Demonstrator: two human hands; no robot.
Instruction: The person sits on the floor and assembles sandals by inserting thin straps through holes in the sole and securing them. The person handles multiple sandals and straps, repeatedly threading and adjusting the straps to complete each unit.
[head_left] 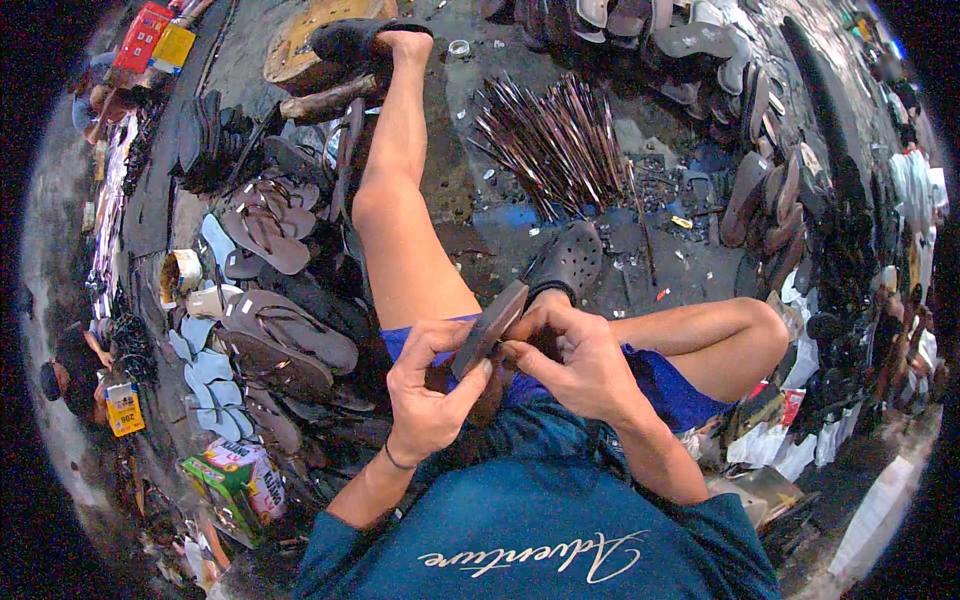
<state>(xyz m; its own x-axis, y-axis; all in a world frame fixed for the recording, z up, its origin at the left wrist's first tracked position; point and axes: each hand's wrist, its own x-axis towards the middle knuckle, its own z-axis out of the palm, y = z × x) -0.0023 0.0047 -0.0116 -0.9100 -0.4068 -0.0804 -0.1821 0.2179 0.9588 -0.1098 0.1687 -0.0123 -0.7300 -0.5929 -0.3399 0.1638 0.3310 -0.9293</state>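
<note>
Dark floor point(690, 268), white script point(532, 557) on teal shirt point(520, 505), left hand point(430, 392) tight on dark sole point(484, 336), right hand point(580, 368), fingertips together, beside it

left fingers point(432, 342): gripping dark sole point(489, 328) | right fingers point(552, 317): at sole's edge

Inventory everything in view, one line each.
Sole: one, brownish, held at centre
Slippers: many, brown, left
Sandal pieces: several, pale blue, left
Footwear heap: one, brownish, upper right
Thin strips: many, dark brown, upper centre
Round board: one, tan, top left
Tub: one, white and brown, left
Carton: one, green and white, lower left
Box: one, red, upper left
Packages: two, yellow, left side
Scraps: several, whitish, right
Other people: several, clothing unclear, left edge
Clogs: two, black, top and centre
Shirt: one, teal, bottom
Shorts: one, blue, centre
Legs: two, bare, centre
Left fingers: one set, gripping sole
Right fingers: one set, pinching sole
</note>
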